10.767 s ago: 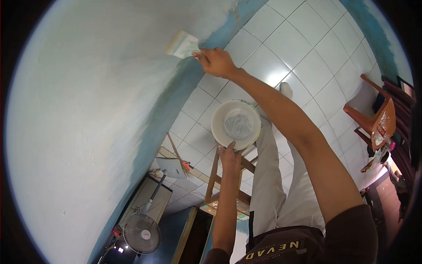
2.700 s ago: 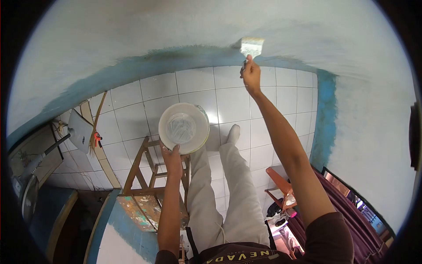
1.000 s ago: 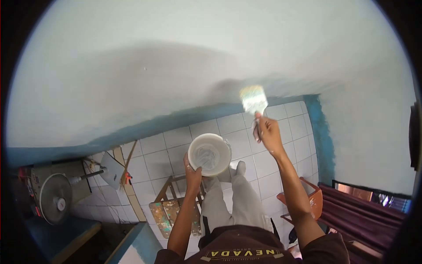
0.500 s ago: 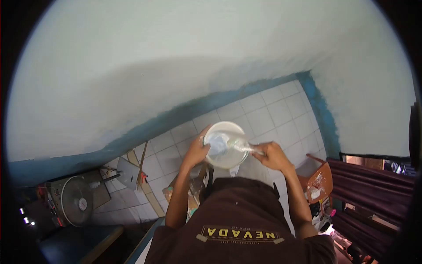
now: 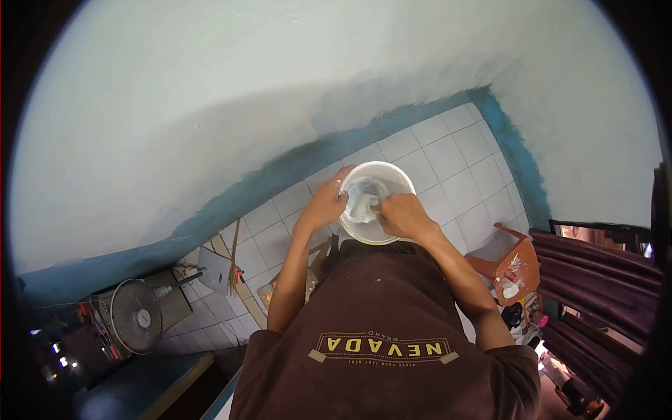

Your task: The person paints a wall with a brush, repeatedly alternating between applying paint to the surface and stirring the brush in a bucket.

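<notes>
A white bucket (image 5: 379, 236) is held up in front of my chest, with pale liquid that looks like paint inside. My left hand (image 5: 327, 201) grips its left rim, thumb inside and fingers around the outer wall. My right hand (image 5: 404, 215) reaches over the right side of the rim, closed around the handle of a white-coated paintbrush (image 5: 364, 208). The brush's head is down inside the bucket, and my fingers hide most of the handle.
A pale wall (image 5: 231, 63) with a blue lower band (image 5: 294, 164) rises ahead above white floor tiles (image 5: 462, 157). To the left stands a fan (image 5: 136, 316). An orange chair (image 5: 521, 262) with white smears is at the right, beside dark curtains (image 5: 595, 280).
The bucket has come up and slightly right in view. My right hand has moved from beyond the rim to over the bucket, and the brush is lower inside it.
</notes>
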A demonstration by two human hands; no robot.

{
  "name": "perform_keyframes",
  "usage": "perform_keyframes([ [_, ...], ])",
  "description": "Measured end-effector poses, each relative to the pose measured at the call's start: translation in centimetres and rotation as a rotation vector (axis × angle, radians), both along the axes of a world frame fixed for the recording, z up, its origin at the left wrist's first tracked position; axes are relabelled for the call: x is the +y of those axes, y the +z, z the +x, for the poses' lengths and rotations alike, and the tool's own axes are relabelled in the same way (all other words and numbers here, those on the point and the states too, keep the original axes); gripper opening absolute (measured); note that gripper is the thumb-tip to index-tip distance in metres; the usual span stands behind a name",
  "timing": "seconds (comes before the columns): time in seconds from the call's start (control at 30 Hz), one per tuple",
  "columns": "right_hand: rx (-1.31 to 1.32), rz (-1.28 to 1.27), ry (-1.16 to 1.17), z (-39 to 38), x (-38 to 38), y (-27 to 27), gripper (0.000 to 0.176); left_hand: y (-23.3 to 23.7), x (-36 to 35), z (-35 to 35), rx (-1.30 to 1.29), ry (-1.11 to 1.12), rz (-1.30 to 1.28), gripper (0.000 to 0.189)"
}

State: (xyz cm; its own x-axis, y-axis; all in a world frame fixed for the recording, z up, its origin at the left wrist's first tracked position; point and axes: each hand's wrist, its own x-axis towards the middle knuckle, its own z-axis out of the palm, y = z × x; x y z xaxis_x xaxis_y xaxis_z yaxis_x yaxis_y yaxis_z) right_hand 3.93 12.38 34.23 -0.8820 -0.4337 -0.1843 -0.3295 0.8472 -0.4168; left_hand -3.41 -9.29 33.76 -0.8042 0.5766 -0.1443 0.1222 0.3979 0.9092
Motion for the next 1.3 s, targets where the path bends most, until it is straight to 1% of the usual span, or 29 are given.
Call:
perform_keyframes([
  [0.07, -0.072, 0.055, -0.019, -0.1, 2.1, 1.6, 0.026, 0.8, 1.6, 0.0, -0.129, -0.028, -0.014, 0.063],
  [0.1, -0.075, 0.053, -0.022, 0.0, 2.9, 2.0, 0.026, 1.1, 2.5, -0.2, -0.132, -0.032, -0.017, 0.063],
  [0.17, 0.091, -0.129, -0.134, 0.1, 4.0, 2.3, 0.023, 1.8, 4.1, -0.8, -0.062, -0.097, -0.032, 0.063],
  [0.2, 0.089, -0.132, -0.136, 0.2, 4.6, 1.9, 0.023, 2.2, 4.9, -1.3, -0.063, -0.099, -0.035, 0.063],
  [0.27, 0.000, -0.080, -0.015, 0.5, 5.5, 0.7, 0.024, 3.2, 6.2, -2.8, -0.171, -0.243, -0.142, 0.064],
  [0.3, -0.071, -0.072, 0.023, 0.4, 6.3, 0.9, 0.032, 4.4, 7.3, -3.4, -0.172, -0.247, -0.145, 0.064],
  [0.37, -0.117, -0.106, 0.058, 0.0, 8.4, 3.4, 0.031, 6.8, 9.1, -4.3, -0.563, -0.347, -0.228, 0.068],
  [0.47, -0.158, -0.146, 0.065, 0.1, 10.8, 6.8, 0.029, 6.1, 10.9, -4.9, -0.568, -0.425, -0.217, 0.067],
  [0.53, -0.161, -0.147, 0.037, 0.3, 12.3, 6.9, 0.029, 5.0, 12.5, -5.2, -0.530, -0.461, -0.258, 0.062],
  [0.57, -0.198, -0.062, 0.064, 0.3, 12.9, 6.7, 0.029, 4.2, 13.4, -5.2, -0.483, -0.501, -0.297, 0.061],
  [0.6, -0.234, 0.021, 0.092, 0.4, 13.7, 6.5, 0.030, 3.1, 14.6, -4.9, -0.489, -0.498, -0.296, 0.061],
  [0.63, -0.239, 0.021, 0.096, 0.8, 14.4, 6.0, 0.030, 1.9, 15.8, -4.5, -0.500, -0.468, -0.278, 0.068],
  [0.67, -0.220, -0.024, 0.113, 1.2, 15.0, 5.3, 0.024, 0.8, 16.7, -4.4, -0.508, -0.437, -0.260, 0.079],
  [0.7, -0.202, -0.071, 0.132, 1.3, 15.6, 4.6, 0.018, 0.1, 17.6, -4.8, -0.606, -0.451, -0.311, 0.096],
  [0.73, -0.206, -0.072, 0.138, 1.4, 16.0, 4.5, 0.018, -1.2, 18.3, -3.6, -0.610, -0.446, -0.310, 0.096],
  [0.77, -0.195, -0.102, 0.141, 1.4, 16.4, 4.4, 0.018, -3.0, 19.0, -1.8, -0.496, -0.175, -0.135, 0.092],
  [0.8, -0.183, -0.131, 0.143, 1.2, 16.8, 4.3, 0.018, -3.2, 19.6, -0.8, -0.372, 0.093, 0.038, 0.091],
  [0.83, -0.186, -0.131, 0.147, 1.2, 17.2, 3.9, 0.018, -3.3, 19.9, -0.6, -0.375, 0.097, 0.038, 0.091],
  [0.9, -0.108, -0.169, 0.027, 0.9, 18.2, 3.0, 0.017, -3.1, 20.7, -0.6, -0.693, 0.110, 0.110, 0.096],
  [0.93, -0.113, -0.170, 0.028, 0.8, 18.7, 2.9, 0.017, -2.9, 20.9, -0.7, -0.699, 0.112, 0.109, 0.096],
  [1.0, -0.125, -0.102, -0.008, 0.9, 19.5, 2.9, 0.029, -2.4, 20.7, -1.1, -0.871, 0.020, 0.197, 0.099],
  [1.03, -0.128, -0.103, -0.001, 1.1, 19.6, 2.8, 0.029, -3.2, 20.6, -1.1, -0.873, 0.028, 0.199, 0.099],
  [1.07, -0.151, -0.036, 0.018, 1.4, 19.6, 2.7, 0.020, -4.6, 20.4, -1.1, -0.792, 0.047, 0.173, 0.098],
  [1.1, -0.171, 0.033, 0.037, 1.5, 19.7, 2.8, 0.013, -4.6, 20.4, -1.1, -0.709, 0.065, 0.146, 0.098],
  [1.13, -0.171, 0.033, 0.046, 1.5, 19.6, 2.8, 0.013, -4.6, 20.5, -1.0, -0.708, 0.074, 0.148, 0.098],
  [1.2, -0.154, -0.181, 0.216, 1.7, 18.9, 3.0, 0.012, -4.3, 20.4, -0.6, -0.578, 0.053, 0.096, 0.093],
  [1.23, -0.147, -0.160, 0.259, 1.5, 18.3, 3.2, 0.028, -4.0, 20.4, -0.6, -0.582, 0.054, 0.095, 0.093],
  [1.27, -0.148, -0.159, 0.259, 1.3, 17.8, 3.2, 0.028, -3.7, 20.5, -0.8, -0.586, 0.020, 0.087, 0.098],
  [1.3, -0.072, -0.199, 0.209, 0.8, 17.5, 3.2, 0.028, -3.6, 20.5, -1.2, -0.587, -0.014, 0.081, 0.104],
])
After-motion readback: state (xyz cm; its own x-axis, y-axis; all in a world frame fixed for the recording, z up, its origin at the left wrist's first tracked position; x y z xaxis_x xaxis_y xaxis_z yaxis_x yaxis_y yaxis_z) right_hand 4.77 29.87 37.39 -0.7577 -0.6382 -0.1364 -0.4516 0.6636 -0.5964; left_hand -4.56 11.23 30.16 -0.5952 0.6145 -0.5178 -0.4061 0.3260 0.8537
